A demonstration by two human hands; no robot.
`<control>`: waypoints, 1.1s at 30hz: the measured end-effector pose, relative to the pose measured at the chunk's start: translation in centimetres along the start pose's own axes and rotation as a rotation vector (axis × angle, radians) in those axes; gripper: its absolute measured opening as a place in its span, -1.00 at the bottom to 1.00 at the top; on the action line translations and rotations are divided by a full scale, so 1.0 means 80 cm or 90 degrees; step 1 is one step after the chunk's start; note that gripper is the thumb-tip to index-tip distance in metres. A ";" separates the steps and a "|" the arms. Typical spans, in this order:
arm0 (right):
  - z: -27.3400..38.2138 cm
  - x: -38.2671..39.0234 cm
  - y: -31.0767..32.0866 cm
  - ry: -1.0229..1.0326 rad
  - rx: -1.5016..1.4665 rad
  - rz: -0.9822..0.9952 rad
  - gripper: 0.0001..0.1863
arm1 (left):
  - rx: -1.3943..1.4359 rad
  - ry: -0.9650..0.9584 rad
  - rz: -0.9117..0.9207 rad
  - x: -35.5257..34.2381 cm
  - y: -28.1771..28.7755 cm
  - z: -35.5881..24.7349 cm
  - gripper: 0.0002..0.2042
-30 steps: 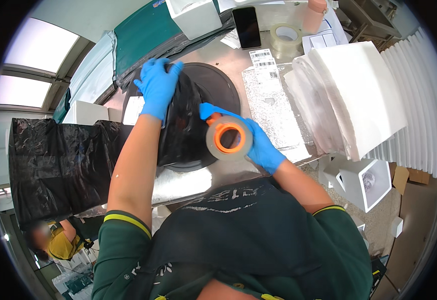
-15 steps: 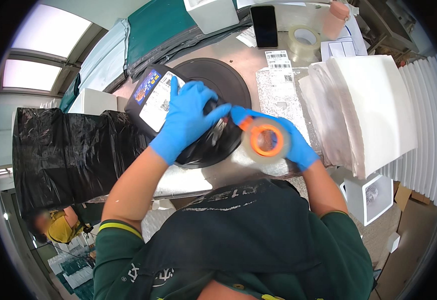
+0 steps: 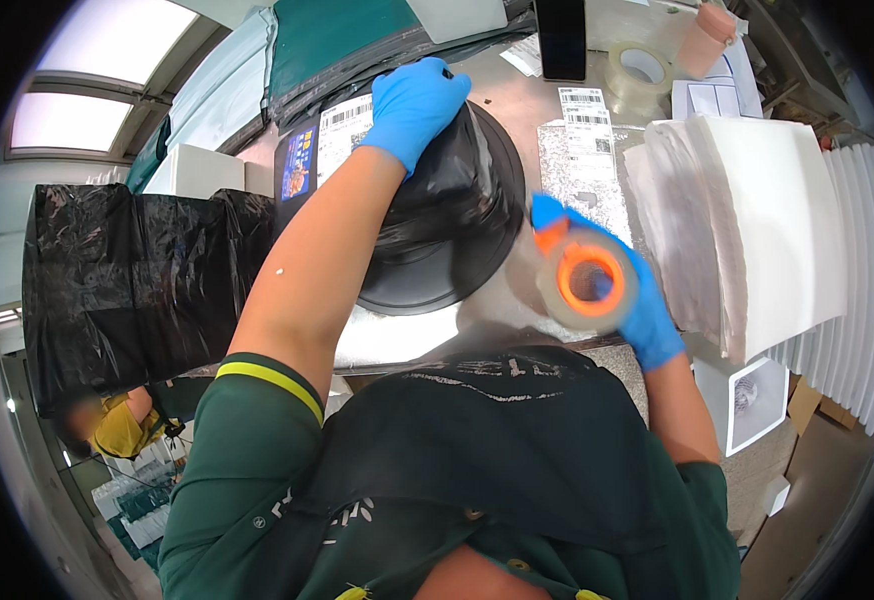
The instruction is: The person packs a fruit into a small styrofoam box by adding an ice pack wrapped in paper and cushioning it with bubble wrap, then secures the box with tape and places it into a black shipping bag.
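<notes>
A package wrapped in black plastic film (image 3: 437, 215), with a white shipping label (image 3: 340, 132) and a colourful sticker, rests on a round black turntable (image 3: 513, 230). My gloved left hand (image 3: 419, 105) is closed at the package's far side, its fingers curled on the black film there; the fingertips are partly hidden. To the right of the turntable, my gloved right hand (image 3: 647, 305) grips a roll of clear tape (image 3: 555, 290) on an orange dispenser (image 3: 569, 240). The roll is held above the metal table, apart from the package.
Stacked white foam sheets (image 3: 772, 230) lie on the right, beside a strip of labels (image 3: 589, 125). Farther back are a phone (image 3: 561, 40), another tape roll (image 3: 639, 75) and a pink bottle (image 3: 707, 40). Black plastic (image 3: 137, 290) covers something on the left; a person in yellow (image 3: 122, 428) is beyond.
My left hand has moved from the package's top to its far side. My right hand has drawn away to the right with the tape. The package has turned on the turntable.
</notes>
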State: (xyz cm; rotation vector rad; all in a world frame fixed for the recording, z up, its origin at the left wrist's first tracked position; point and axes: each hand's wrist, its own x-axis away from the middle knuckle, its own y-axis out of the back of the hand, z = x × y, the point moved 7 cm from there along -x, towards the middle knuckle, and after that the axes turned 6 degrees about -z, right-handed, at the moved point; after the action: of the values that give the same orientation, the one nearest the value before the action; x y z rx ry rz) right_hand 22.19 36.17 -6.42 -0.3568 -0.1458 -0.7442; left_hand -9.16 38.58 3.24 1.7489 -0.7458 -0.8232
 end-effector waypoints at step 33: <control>0.168 0.043 -0.022 0.097 0.007 -0.057 -0.59 | 0.604 -0.144 -0.043 0.250 0.101 -0.014 -0.69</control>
State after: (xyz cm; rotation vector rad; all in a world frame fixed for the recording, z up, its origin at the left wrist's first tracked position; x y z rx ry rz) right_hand 23.43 37.75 7.40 -0.2834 -0.0220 -0.8563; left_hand 2.44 20.84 7.62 2.5403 -1.3826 -0.7689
